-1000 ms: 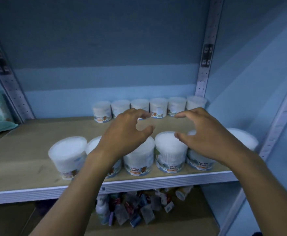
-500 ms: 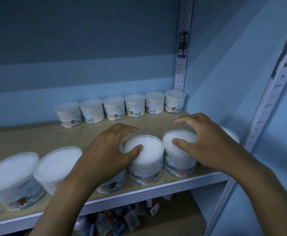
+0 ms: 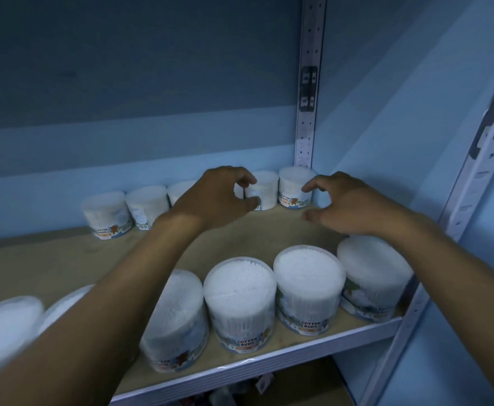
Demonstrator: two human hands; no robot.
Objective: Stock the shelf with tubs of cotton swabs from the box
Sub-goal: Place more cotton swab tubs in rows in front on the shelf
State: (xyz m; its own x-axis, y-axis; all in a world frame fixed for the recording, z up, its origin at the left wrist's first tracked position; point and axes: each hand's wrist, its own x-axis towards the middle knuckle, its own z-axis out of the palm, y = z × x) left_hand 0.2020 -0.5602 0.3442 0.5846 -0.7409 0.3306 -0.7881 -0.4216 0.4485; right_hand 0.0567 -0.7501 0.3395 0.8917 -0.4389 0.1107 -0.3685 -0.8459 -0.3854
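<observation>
The tubs of cotton swabs sit on a wooden shelf [image 3: 64, 268] in two rows. The front row [image 3: 269, 300] runs along the shelf's near edge, from 8 o'clock to 4 o'clock in the picture. The tubs there stand upright, side by side and touching, and you can see the white swab tips through their clear lids. Some labels read "COTTON BUDS". The two tubs at the far left of this row are blurry.

The back row [image 3: 140, 206] stands against the blue wall [image 3: 152, 83], also side by side. The last tub on the right [image 3: 295, 187] sits in the corner, just below a white metal post [image 3: 308, 83] with holes in it.

Both arms reach over the front row toward the back row. The left hand [image 3: 210, 200] is at about 12 o'clock from the middle of the shelf. Its fingers [image 3: 247, 178] are curled, and the thumb and fingers look to be around a back-row tub [image 3: 264, 190], though I cannot tell for sure if they touch it. The right hand [image 3: 348, 206] is beside it, at 1 o'clock. Its fingers [image 3: 313, 187] are curled and spread apart, right next to the corner tub, holding nothing.

Another white post [image 3: 480, 177] stands at the right, at 3 o'clock. Under the shelf, some small packets [image 3: 225, 395] show dimly.
</observation>
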